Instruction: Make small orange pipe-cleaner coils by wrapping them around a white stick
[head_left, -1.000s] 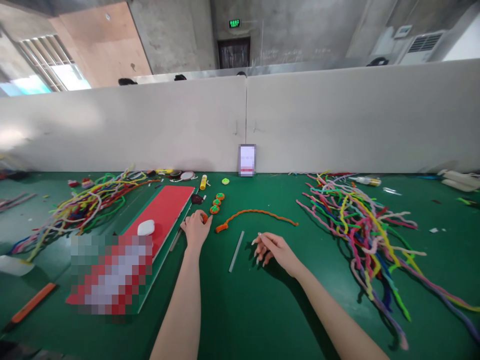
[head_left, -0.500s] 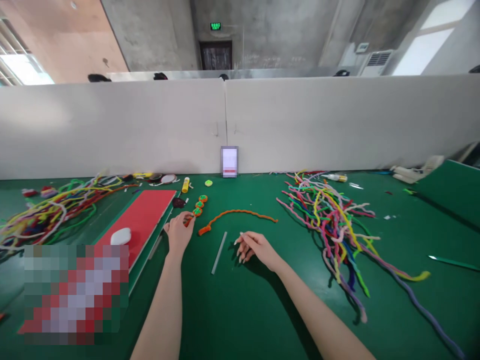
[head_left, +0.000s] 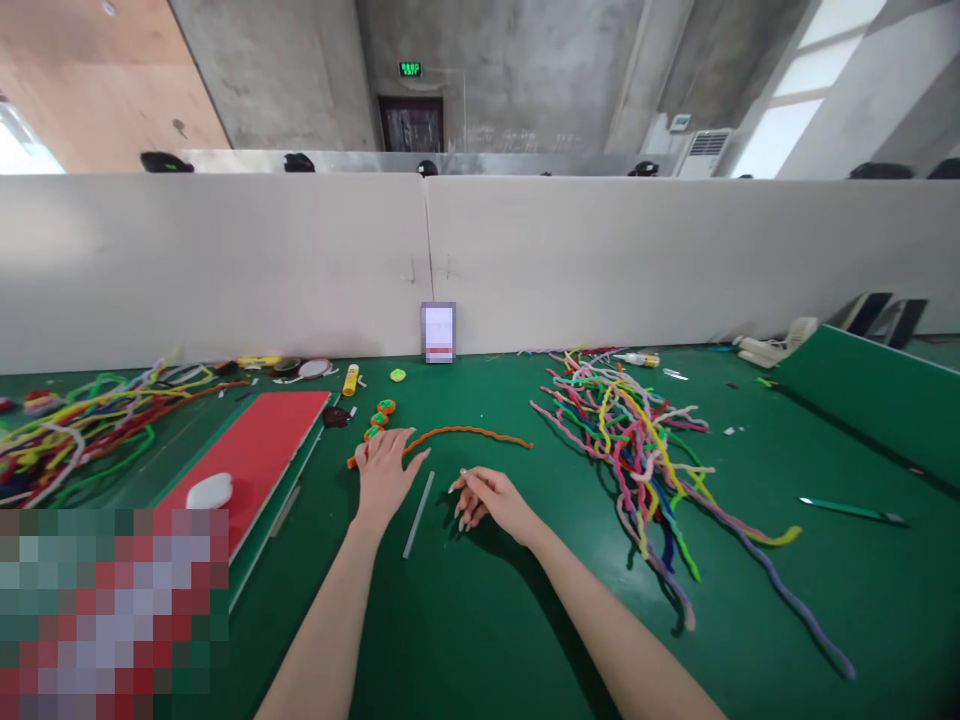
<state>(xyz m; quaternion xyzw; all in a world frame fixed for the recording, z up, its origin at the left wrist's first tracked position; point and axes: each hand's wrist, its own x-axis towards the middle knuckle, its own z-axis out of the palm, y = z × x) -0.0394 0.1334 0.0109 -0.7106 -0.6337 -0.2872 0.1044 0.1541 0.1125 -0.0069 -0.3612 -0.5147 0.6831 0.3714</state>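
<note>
My left hand [head_left: 385,472] is open, fingers spread and palm down, over the near end of an orange pipe cleaner [head_left: 469,430] that curves away to the right. Its thicker end is hidden under the hand. Just beyond the fingertips, small round orange-and-green pieces [head_left: 385,407] sit in a row. A bit of orange [head_left: 352,463] shows left of the hand. My right hand [head_left: 484,498] rests on the table with its fingers curled and thumb against the index finger, nothing visible in it. Between the hands lies a translucent stick [head_left: 418,515].
Loose coloured pipe cleaners are heaped at right [head_left: 637,440] and left [head_left: 90,420]. A red board [head_left: 255,430] carries a white case [head_left: 210,491]. Farther back are a yellow glue stick [head_left: 350,380] and a phone [head_left: 439,335]. A green craft knife [head_left: 851,511] lies far right.
My left hand has moved right from the round pieces and spread its fingers over the pipe cleaner's thick end. The right hand keeps its curled pose. The whole view has shifted slightly.
</note>
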